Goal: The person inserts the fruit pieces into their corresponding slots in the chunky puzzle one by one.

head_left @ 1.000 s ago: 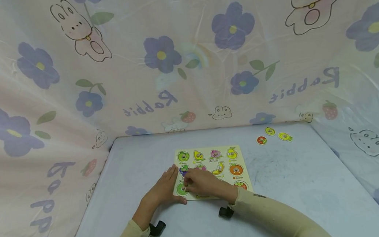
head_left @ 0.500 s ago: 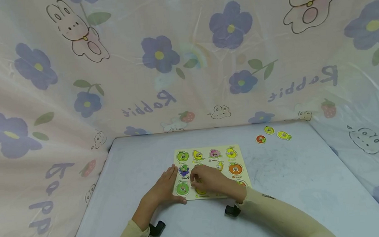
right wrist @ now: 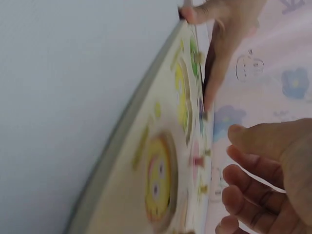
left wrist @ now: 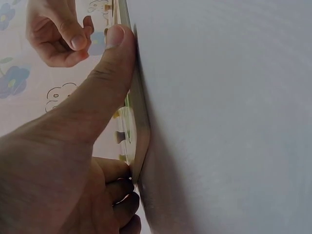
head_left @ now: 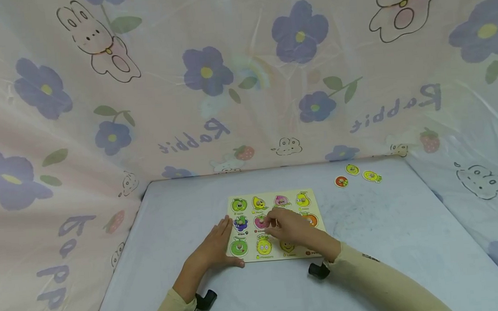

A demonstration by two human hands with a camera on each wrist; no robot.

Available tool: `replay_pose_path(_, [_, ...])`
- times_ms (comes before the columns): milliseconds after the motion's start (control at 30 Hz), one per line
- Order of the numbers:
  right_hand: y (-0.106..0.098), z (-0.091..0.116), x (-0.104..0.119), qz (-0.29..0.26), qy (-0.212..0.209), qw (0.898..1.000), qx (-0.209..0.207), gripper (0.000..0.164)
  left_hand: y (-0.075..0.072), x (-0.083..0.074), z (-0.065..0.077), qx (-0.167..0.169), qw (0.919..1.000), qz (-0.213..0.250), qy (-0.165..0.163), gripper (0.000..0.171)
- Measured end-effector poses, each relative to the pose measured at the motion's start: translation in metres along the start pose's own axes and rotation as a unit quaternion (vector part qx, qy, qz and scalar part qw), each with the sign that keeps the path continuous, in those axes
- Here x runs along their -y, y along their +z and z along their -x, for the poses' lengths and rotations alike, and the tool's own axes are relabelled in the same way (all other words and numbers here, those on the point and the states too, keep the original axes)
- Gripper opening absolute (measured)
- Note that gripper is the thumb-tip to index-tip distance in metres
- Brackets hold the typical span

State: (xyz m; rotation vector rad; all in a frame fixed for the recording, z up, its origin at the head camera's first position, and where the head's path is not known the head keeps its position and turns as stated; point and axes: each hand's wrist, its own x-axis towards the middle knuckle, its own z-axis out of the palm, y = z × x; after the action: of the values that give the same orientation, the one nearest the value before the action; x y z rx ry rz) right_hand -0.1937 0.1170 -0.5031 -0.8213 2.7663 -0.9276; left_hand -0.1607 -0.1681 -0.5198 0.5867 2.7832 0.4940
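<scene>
A pale fruit knob puzzle board (head_left: 252, 237) lies on the table. My left hand (head_left: 214, 247) rests at its left side, fingers straight along the left edge and thumb at the front edge (left wrist: 141, 141). Over the middle of the board, my right hand (head_left: 290, 227) hovers with loosely bent fingers; the right wrist view shows nothing between thumb and fingertips (right wrist: 234, 195). Just left of these fingers sits a pink-red knobbed fruit piece (head_left: 260, 222). Grape (head_left: 241, 223) and green melon (head_left: 239, 247) pieces lie in the left column. The pineapple recess (right wrist: 181, 97) and lemon recess (right wrist: 158, 183) show printed faces without knobs.
Three loose pieces lie at the table's back right: a round red one (head_left: 341, 182), a yellow lemon (head_left: 352, 170) and a yellow pineapple (head_left: 372, 176). A curtain (head_left: 255, 116) printed with flowers and rabbits surrounds the white table (head_left: 183, 203). Black wrist cameras (head_left: 319, 270) are on both wrists.
My right hand has moved right from the green melon at the board's left to above its middle, uncovering the melon, pink-red fruit and pineapple recess. My left hand stays at the board's edge.
</scene>
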Motion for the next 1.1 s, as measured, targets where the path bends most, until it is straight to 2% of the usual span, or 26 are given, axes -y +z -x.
replay_pose_path(200, [-0.014,0.006,-0.021,0.012,0.006,1.000,-0.028,0.012,0.002,0.002,-0.002,0.001,1.0000,-0.001,-0.004,0.137])
replay_pose_path(433, [-0.032,0.018,-0.044,-0.019,0.039,0.998,-0.054,0.009,0.002,0.000,-0.001,0.005,0.9999,0.003,-0.009,0.137])
replay_pose_path(567, [-0.042,0.023,-0.059,-0.006,0.046,0.996,-0.077,0.010,0.000,-0.002,0.001,0.000,0.9999,0.008,-0.008,0.136])
replay_pose_path(767, [-0.058,0.031,-0.081,0.006,0.086,0.990,-0.113,0.011,-0.001,-0.004,0.002,-0.004,1.0000,0.002,-0.007,0.136])
replay_pose_path(1100, [-0.084,0.045,-0.121,0.008,0.122,0.978,-0.166,0.012,-0.001,-0.003,0.002,-0.001,0.9999,0.004,-0.010,0.136])
